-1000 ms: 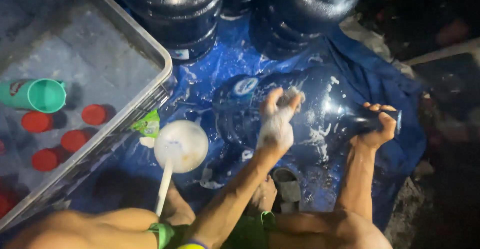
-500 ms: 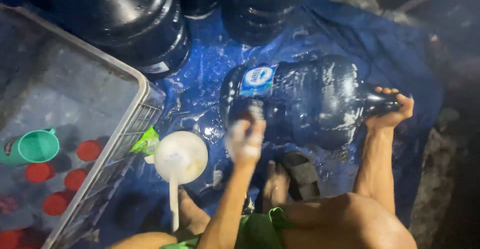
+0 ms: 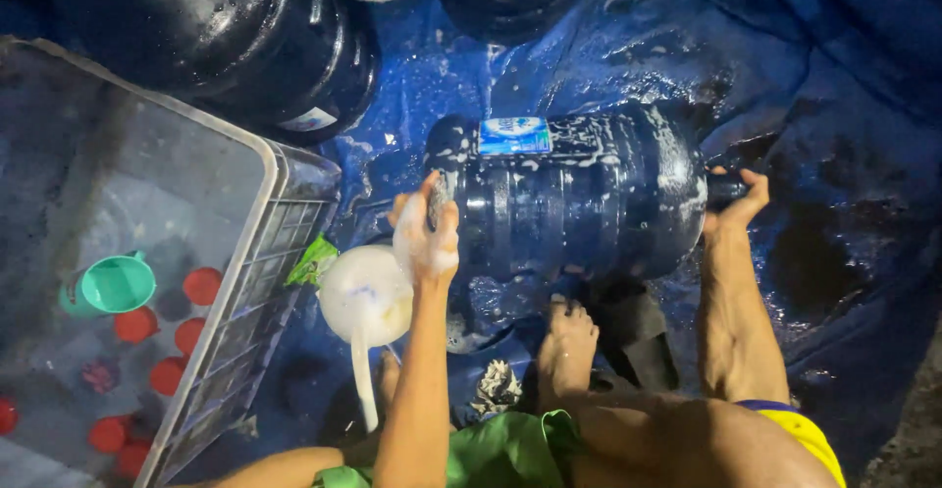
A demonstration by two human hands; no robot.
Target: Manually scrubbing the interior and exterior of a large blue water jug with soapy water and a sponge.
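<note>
— Suds were seen nearest of all, coating the left hand (image 3: 428, 236), which was pressed flat and half-open against the base of the big dark water jug (image 3: 574, 194). Was anything closed around?

— Nothing was gripped on that side; the palm only rested on the wet plastic. The right hand (image 3: 738, 201) was curled shut around the jug's neck. The jug itself lay on its side on the blue tarp (image 3: 834, 86), just beyond a bare foot (image 3: 566, 346).

— What could have gone wrong?

— A slip was judged likely: with soap on the jug and on the tarp, the neck could have been lost from the right grip and the jug rolled off. The white ladle (image 3: 365, 302), lying just beside the left wrist, could have been knocked over by an elbow.

— And further out?

— A grey crate (image 3: 250, 282) holding red caps (image 3: 202, 285) and a green cup (image 3: 116, 285) stood at the left, near enough to be struck. More dark jugs (image 3: 245, 37) were stacked farthest away.
</note>
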